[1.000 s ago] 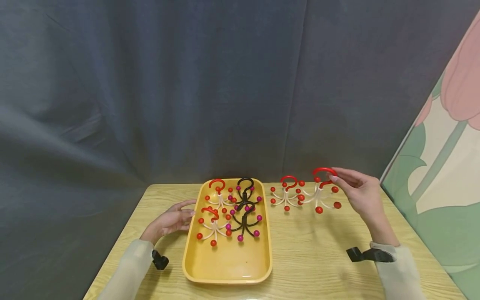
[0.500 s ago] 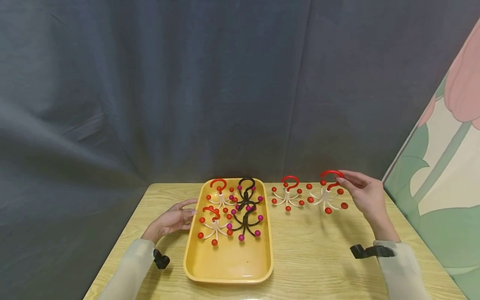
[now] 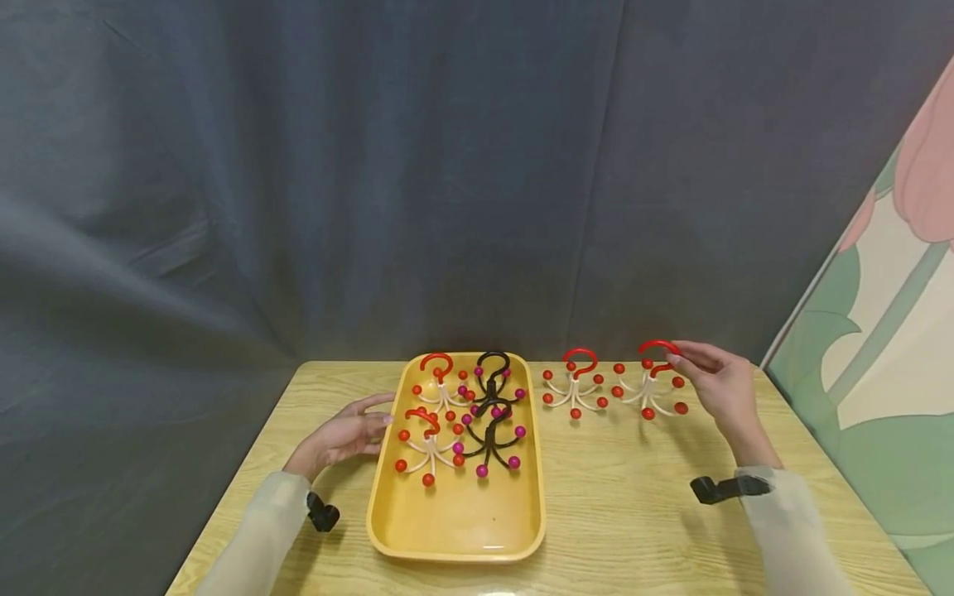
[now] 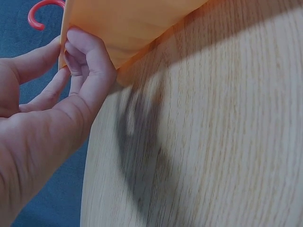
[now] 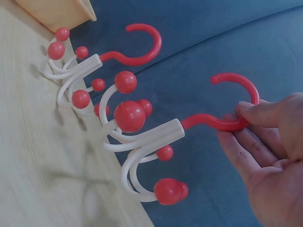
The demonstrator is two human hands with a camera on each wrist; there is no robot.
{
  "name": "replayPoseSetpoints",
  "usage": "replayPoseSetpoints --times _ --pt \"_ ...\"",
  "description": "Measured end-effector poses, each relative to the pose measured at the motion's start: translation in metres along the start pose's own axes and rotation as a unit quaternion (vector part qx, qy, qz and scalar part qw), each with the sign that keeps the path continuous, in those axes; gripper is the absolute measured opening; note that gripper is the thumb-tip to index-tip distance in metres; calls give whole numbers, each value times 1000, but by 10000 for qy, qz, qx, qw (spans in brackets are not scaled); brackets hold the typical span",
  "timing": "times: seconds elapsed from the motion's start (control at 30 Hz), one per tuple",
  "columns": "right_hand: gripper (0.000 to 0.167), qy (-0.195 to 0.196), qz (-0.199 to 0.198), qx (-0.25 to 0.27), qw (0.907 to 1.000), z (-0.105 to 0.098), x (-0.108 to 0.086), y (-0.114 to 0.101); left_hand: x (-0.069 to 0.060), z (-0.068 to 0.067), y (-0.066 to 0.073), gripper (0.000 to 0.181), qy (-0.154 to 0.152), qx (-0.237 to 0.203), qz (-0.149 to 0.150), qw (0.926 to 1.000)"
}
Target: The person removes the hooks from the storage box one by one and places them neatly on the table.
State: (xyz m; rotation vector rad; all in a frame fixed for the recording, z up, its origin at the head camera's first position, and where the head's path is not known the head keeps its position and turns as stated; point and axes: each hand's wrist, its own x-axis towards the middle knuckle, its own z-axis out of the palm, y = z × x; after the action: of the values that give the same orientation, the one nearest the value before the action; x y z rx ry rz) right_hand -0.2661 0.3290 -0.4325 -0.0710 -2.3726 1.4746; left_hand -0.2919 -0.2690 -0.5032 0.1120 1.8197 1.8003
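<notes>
A shallow yellow rectangular tray with rounded corners (image 3: 455,517) sat on the pale wood-grain tabletop (image 3: 611,513), its longer sides running away from the person; inside its far part stood four small branched hangers in two columns. On the left were a far white hanger with a red hook and red ball tips (image 3: 443,391) and a near white hanger of the same kind (image 3: 430,448); on the right were a far black hanger with magenta ball tips (image 3: 491,386) and a near black hanger to match (image 3: 489,439); their arms overlapped in view, and whether they touched could not be told.

The left hand (image 3: 344,434) had its thumb and fingers closed on the tray's left edge, pinching the wall between them; the right hand (image 3: 723,382) pinched the red hook of another white hanger with red tips, the held hanger (image 3: 649,387), between thumb and fingers, keeping it upright over the tabletop right of the tray; between it and the tray stood a matching white-and-red hanger (image 3: 575,391), just outside the tray's right wall.
</notes>
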Motion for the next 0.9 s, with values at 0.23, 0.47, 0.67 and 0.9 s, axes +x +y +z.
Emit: replayPoseSetpoints --times 0.23,0.47,0.67,0.9 --pt "41 -62 152 276 9995 12 5 10 0 1 -1 67 29 -46 16 10000" --pt "41 -56 117 334 9994 20 7 17 0 1 -1 66 114 -99 -13 9999" --pt "40 34 151 297 9994 22 8 19 0 2 0 66 110 -30 -16 9999" --pt "40 145 275 285 9991 24 11 22 -2 1 -2 68 35 -57 33 10000"
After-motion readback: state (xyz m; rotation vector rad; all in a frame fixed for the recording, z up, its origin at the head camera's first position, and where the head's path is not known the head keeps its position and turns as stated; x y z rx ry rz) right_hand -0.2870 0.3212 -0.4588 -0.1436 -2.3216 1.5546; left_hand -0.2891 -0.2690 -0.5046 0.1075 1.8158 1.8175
